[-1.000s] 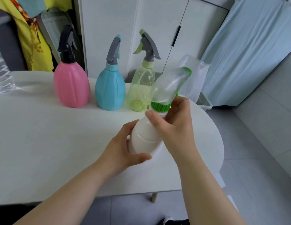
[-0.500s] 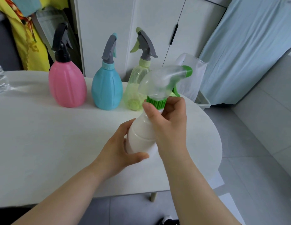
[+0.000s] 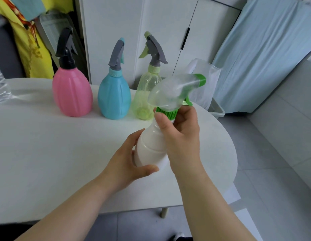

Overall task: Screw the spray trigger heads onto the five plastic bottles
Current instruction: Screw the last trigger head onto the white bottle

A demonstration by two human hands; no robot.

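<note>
The white bottle (image 3: 151, 146) is held up off the bench (image 3: 47, 153), its long axis tilted — base toward me and to the left, neck up and away to the right. On that neck sits the clear trigger head (image 3: 173, 91) with its green collar (image 3: 166, 113), nozzle pointing right. I judge the collar is part-way along its thread; I cannot see whether it has seated.

My right hand (image 3: 179, 136) is the nearer one to the collar: thumb and fingertips are pinched narrowly around the green ring from the near side, so the turning axis runs straight up through that grip along the bottle's length. My left hand (image 3: 127, 164) is wrapped around the lower body, thumb across the front, holding it against the twist.

The next move, as I read it, turns on keeping the collar square to the neck axis — any lean and the thread may cross.

Behind, at the far edge of the bench, the pink bottle (image 3: 72, 96), blue bottle (image 3: 114, 100) and pale green bottle (image 3: 146, 98) stand upright in a row, each already wearing a head. I see no fifth bottle.
</note>
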